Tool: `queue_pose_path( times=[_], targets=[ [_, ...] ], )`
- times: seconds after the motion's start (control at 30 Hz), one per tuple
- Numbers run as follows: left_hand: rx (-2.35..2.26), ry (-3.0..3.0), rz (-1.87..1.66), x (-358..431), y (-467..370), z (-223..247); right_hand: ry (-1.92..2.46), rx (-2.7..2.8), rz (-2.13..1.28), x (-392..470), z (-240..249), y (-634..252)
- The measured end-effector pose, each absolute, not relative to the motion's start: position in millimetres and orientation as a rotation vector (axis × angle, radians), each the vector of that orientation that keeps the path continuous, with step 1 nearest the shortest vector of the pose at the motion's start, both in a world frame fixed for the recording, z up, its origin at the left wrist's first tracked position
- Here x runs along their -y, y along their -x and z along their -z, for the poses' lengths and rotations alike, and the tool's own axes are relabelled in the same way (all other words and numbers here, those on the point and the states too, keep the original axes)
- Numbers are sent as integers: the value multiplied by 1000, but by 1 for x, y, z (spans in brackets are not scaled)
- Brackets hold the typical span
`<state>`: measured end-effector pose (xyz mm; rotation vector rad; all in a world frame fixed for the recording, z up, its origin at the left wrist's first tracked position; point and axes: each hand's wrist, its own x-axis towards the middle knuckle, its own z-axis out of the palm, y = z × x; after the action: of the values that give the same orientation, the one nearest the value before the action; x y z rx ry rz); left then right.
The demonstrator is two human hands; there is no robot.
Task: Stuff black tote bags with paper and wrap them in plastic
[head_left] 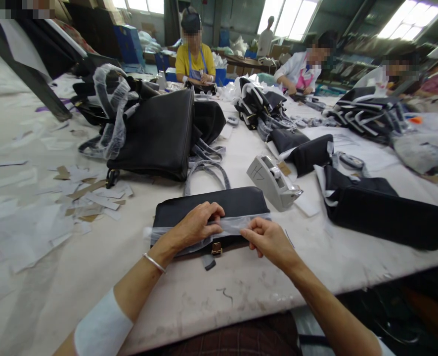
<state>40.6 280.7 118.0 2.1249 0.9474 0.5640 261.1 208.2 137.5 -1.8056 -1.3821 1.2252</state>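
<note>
A black handbag (pixel 219 200) lies flat in front of me, with its wrapped handle loop (pixel 224 174) pointing away. Across its front runs a strip of translucent plastic film (pixel 236 226). My left hand (pixel 198 223) rests over the middle of the strip, thumb and fingers closed on the film. On the right part of the strip, my right hand (pixel 265 237) pinches the film's edge between thumb and fingertips. Below the strip, between the hands, shows a gold buckle (pixel 216 248) with a short strap end (pixel 208 262) under it.
A tape dispenser (pixel 273 183) stands just beyond my right hand. Black bags (pixel 154 136) are piled at the back left, and another black bag (pixel 385 212) lies at right. Paper scraps (pixel 93 195) litter the left side. Co-workers (pixel 195 59) sit across the table.
</note>
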Motion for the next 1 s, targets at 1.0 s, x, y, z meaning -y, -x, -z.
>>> queue_pose_path(
  times=[1.0],
  targets=[
    [-862,-2645,-769,-271,-41,-112,1469,2468,115,-183,-91,-254]
  ],
)
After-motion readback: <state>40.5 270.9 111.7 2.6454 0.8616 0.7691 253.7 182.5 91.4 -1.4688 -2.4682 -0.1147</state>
